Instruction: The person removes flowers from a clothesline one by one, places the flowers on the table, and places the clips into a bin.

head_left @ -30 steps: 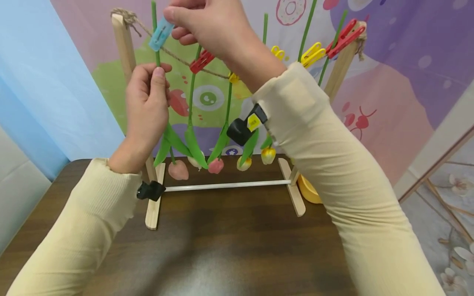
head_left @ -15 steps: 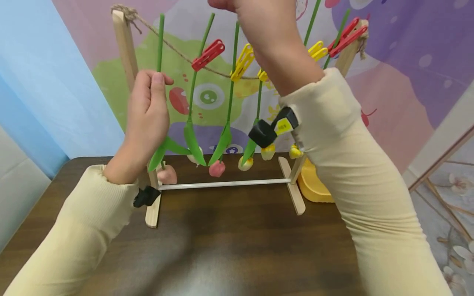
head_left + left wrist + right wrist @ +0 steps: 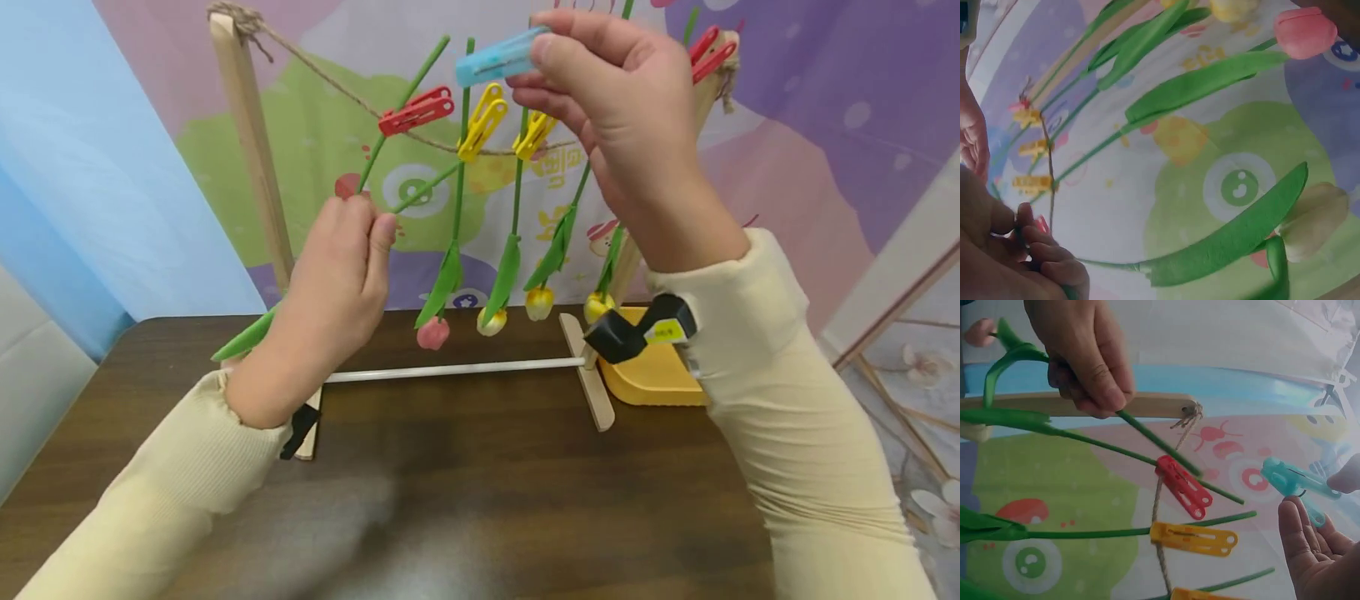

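In the head view my left hand grips the green stem of an artificial tulip, tilted up to the right below the rope. Its peach flower shows in the right wrist view. My right hand pinches a light blue clothespin by its handles, in front of the rope and above the yellow clothespins. A red clothespin, a yellow clothespin and another yellow clothespin hold tulip stems to the rope, flowers down. A pink tulip hangs from the first yellow one.
The rope is tied between two wooden posts, joined low down by a white rod. A yellow tray sits behind the right foot on the brown table. A patterned cloth hangs behind.
My right hand has moved right with the blue clothespin, away from the stem at the rope's left. My left hand has shifted right and down, and its tulip has tilted from upright to slanted.
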Demonstrator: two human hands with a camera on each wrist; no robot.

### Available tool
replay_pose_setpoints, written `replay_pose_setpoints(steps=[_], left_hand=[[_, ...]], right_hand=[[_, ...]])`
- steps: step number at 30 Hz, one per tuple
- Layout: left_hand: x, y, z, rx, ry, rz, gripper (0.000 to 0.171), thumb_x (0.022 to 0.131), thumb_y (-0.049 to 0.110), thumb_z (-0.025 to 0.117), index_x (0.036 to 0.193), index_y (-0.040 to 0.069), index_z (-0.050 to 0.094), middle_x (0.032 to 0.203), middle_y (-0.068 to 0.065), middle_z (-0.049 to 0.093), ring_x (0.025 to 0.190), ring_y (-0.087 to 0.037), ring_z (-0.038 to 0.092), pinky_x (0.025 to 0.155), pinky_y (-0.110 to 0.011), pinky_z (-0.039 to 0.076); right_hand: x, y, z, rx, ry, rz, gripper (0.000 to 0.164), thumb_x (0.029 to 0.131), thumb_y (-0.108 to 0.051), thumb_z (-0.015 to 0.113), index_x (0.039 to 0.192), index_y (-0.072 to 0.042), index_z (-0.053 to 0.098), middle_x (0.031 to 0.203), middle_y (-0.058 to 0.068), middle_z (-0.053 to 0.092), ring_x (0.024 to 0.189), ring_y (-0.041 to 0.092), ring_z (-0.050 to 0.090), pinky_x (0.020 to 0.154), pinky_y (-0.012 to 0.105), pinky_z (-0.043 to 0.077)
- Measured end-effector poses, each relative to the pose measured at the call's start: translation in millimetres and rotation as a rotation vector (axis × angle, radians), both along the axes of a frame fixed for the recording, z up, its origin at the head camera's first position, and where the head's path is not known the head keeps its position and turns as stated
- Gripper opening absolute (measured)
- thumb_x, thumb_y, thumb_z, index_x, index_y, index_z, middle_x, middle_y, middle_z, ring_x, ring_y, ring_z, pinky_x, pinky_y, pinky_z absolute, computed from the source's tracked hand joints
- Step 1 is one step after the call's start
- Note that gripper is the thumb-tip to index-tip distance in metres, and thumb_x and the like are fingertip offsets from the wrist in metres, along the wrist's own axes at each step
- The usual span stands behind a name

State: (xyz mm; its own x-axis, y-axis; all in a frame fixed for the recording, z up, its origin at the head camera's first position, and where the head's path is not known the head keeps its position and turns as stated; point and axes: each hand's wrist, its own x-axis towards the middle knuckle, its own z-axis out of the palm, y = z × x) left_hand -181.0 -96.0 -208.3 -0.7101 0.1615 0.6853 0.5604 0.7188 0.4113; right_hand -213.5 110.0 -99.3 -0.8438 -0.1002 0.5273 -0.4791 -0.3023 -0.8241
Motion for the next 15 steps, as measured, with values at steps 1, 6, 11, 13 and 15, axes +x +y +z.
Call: replay_pose_setpoints(steps=[1, 6, 11, 13, 15], left_hand=[[2.2, 1.2, -2.2, -0.037, -0.001, 0.010, 0.027, 0.101, 0.015, 0.038, 0.083, -0.005, 0.044, 0.076, -0.017, 0.038, 0.073, -0.032, 0.037, 0.068, -0.039, 0.031], [12.6, 9.8, -15.1, -0.194, -0.035, 0.066, 0.026, 0.100, 0.017, 0.042, 0.085, -0.003, 0.047, 0.074, -0.015, 0.040, 0.068, -0.031, 0.039, 0.061, -0.040, 0.035], [18.7, 22.2, -33.7, -0.316, 0.056, 0.134, 0.025, 0.097, 0.016, 0.049, 0.079, -0.001, 0.048, 0.070, -0.014, 0.042, 0.059, -0.032, 0.041, 0.052, -0.040, 0.037], [20.4, 27.4, -42.3, -0.359, 0.109, 0.164, 0.026, 0.095, 0.016, 0.052, 0.076, -0.001, 0.048, 0.068, -0.014, 0.042, 0.057, -0.032, 0.042, 0.049, -0.040, 0.037], [22.2, 32.5, -51.5, -0.397, 0.142, 0.196, 0.027, 0.094, 0.017, 0.054, 0.074, 0.000, 0.049, 0.067, -0.013, 0.043, 0.056, -0.031, 0.043, 0.048, -0.039, 0.037]], right_hand=[[0.6, 3.6, -3.4, -0.015, -0.006, 0.011, 0.017, 0.083, 0.005, 0.063, 0.099, 0.009, 0.063, 0.089, 0.017, 0.063, 0.077, 0.026, 0.065, 0.080, 0.031, 0.054], [5.0, 23.2, -20.4, -0.093, -0.072, 0.046, 0.017, 0.083, 0.009, 0.058, 0.099, 0.011, 0.062, 0.091, 0.018, 0.062, 0.076, 0.024, 0.065, 0.074, 0.029, 0.056], [10.3, 48.7, -39.4, -0.154, -0.142, 0.046, 0.014, 0.083, 0.010, 0.060, 0.097, 0.011, 0.063, 0.092, 0.019, 0.064, 0.076, 0.025, 0.066, 0.075, 0.032, 0.056], [11.9, 60.0, -47.8, -0.175, -0.164, 0.041, 0.015, 0.082, 0.010, 0.061, 0.097, 0.012, 0.063, 0.090, 0.019, 0.066, 0.076, 0.025, 0.067, 0.074, 0.032, 0.056], [13.1, 71.7, -57.1, -0.189, -0.179, 0.033, 0.015, 0.082, 0.010, 0.061, 0.097, 0.012, 0.063, 0.089, 0.018, 0.067, 0.075, 0.025, 0.067, 0.074, 0.032, 0.056]])
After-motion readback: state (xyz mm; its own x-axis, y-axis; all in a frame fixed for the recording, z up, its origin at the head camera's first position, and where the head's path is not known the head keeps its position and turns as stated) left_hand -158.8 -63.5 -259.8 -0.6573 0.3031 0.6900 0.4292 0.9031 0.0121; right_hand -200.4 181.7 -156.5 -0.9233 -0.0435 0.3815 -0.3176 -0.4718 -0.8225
